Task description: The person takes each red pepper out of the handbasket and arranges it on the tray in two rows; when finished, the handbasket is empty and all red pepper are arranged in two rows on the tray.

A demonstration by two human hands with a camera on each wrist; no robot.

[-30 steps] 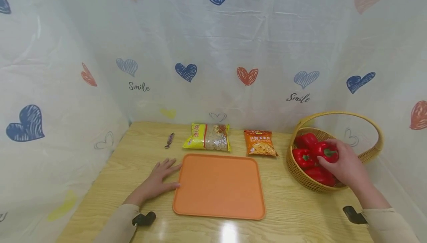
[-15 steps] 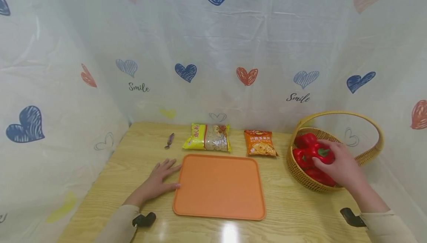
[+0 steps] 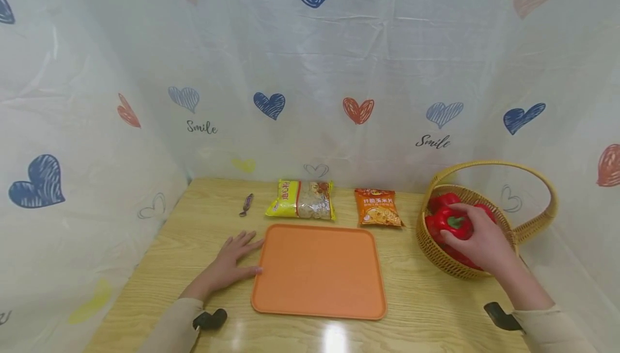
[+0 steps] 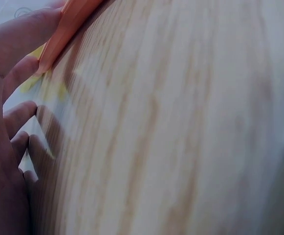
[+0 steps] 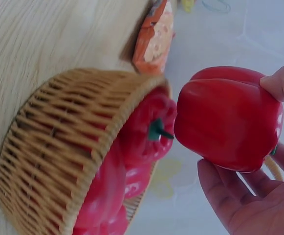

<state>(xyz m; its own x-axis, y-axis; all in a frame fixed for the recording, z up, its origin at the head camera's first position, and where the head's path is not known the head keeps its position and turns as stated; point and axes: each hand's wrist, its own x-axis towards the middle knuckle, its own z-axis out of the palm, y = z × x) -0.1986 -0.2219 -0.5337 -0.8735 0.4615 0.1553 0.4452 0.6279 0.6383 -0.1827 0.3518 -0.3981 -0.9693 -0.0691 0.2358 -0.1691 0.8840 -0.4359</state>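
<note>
The left hand (image 3: 226, 264) stays with its grip spread, touching the left edge of the orange tray (image 3: 319, 272). Farther right, the right hand (image 3: 489, 242) has shifted slightly left, its grip pinching a red pepper (image 5: 227, 120) apparently above the wicker basket (image 3: 433, 256), exposing another pepper (image 3: 486, 211); picking up looks done.

The head camera looks forward-down over the counter (image 3: 416, 310); close-in wrist views share its orange tray (image 3: 319, 272) (left), wicker basket (image 3: 438, 259) (right).
</note>
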